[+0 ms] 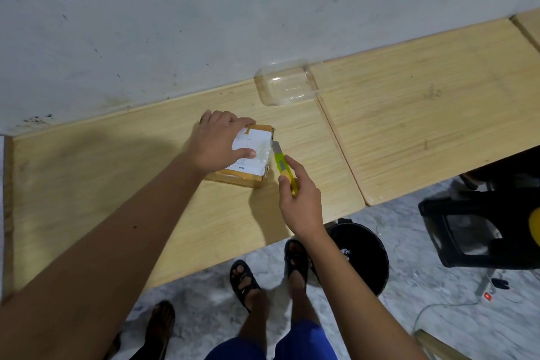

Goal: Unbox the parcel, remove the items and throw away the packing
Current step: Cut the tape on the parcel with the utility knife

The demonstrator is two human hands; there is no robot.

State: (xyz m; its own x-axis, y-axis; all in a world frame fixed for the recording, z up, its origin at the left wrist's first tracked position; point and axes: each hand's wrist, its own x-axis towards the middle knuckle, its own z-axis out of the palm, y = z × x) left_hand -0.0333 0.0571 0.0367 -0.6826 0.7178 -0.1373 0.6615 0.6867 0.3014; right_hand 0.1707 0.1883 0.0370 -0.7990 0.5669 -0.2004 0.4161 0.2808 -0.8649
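Observation:
A small brown cardboard parcel [251, 166] with a white label and clear tape lies flat on the wooden table [117, 178]. My left hand [217, 142] rests on top of it, palm down, fingers spread over the label and far edge. My right hand [301, 202] grips a yellow-green box cutter [285, 165] just right of the parcel. The cutter's tip touches the parcel's right far corner.
A clear plastic container [287, 82] sits upside down near the wall, behind the parcel. A black round bin [365, 257] stands on the floor under the table's front edge. A black plastic stool [479, 231] is at the right. My feet in sandals and a power strip are below.

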